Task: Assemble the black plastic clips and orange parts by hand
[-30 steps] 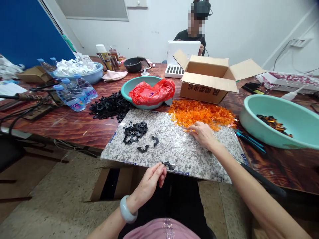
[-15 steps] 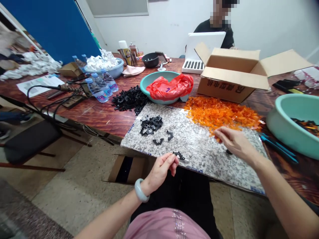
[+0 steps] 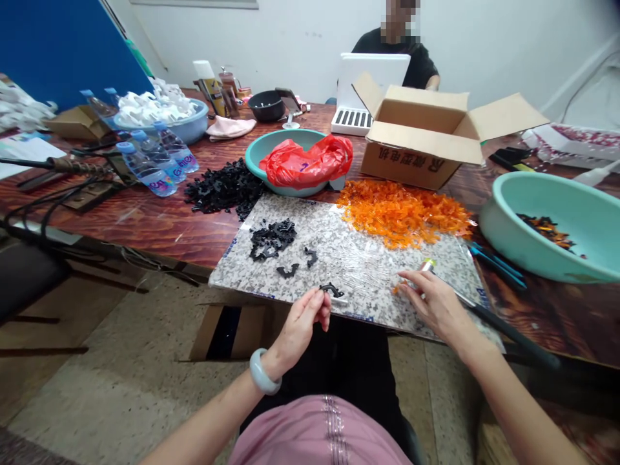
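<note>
Left grip (image 3: 298,329) pinching black plastic clip (image 3: 332,290), raised | right grip (image 3: 431,309) half-open over stray orange bits (image 3: 398,288) | granite slab (image 3: 358,258)

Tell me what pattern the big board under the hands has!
The granite-look board is speckled grey, black and white; it shows best in the head view.

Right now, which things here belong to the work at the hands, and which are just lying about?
Part of the work: left hand, black plastic clip, right hand, orange plastic pieces, film-wrapped granite slab.
Lying about: water bottles, cardboard box, red plastic bag.
</note>
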